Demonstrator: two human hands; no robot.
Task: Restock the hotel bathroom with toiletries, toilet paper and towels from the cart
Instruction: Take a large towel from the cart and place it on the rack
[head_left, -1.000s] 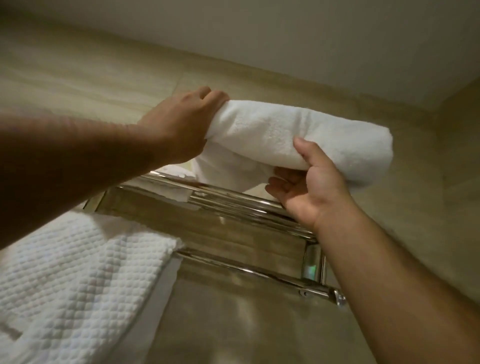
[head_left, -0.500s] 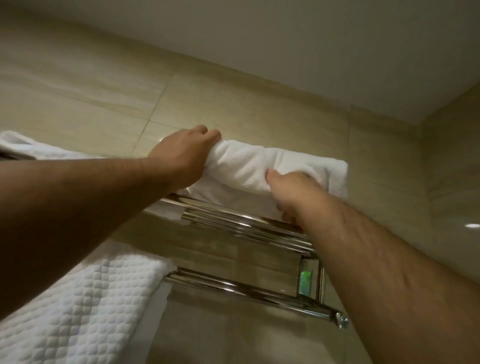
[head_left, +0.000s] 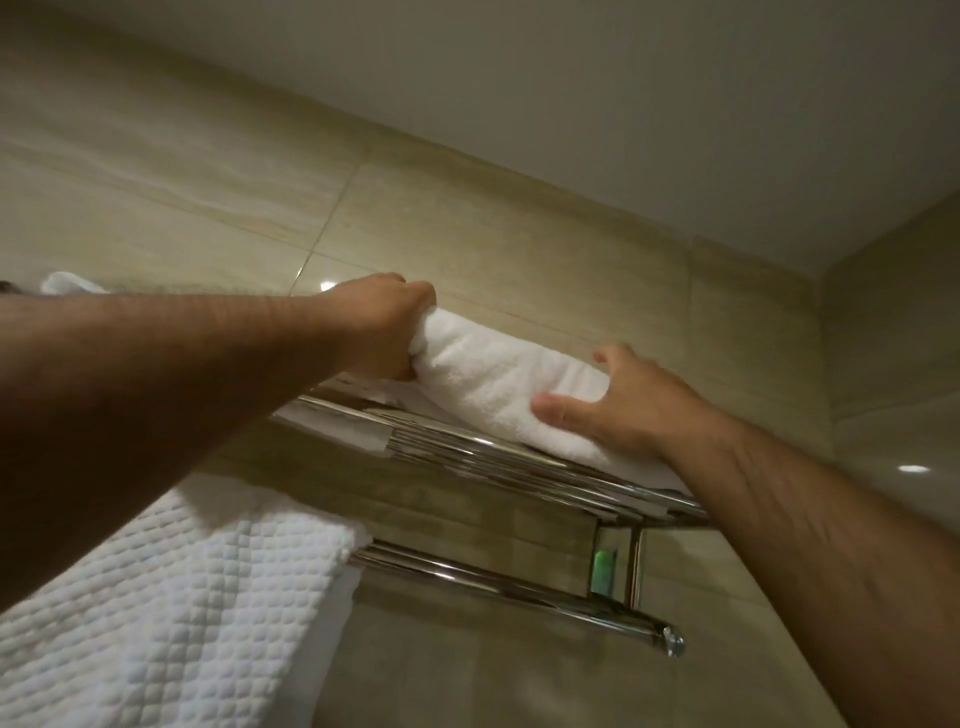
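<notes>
A rolled white towel (head_left: 498, 374) lies on top of the chrome wall rack (head_left: 519, 457), high on the tiled wall. My left hand (head_left: 387, 327) grips the roll's left end with curled fingers. My right hand (head_left: 623, 405) rests on the roll's right end, thumb on the front face and fingers spread over the top. The far side of the towel is hidden.
A white waffle-weave towel (head_left: 171, 613) hangs over the rack's lower bar (head_left: 509, 587) at the left. Another white towel edge (head_left: 65, 283) shows on the rack's far left behind my forearm. Beige tiled walls meet in a corner at the right, with the ceiling close above.
The rolled towel went from held in the air above the rack to lying on the rack's top. My right hand slid from under the roll's middle to its right end.
</notes>
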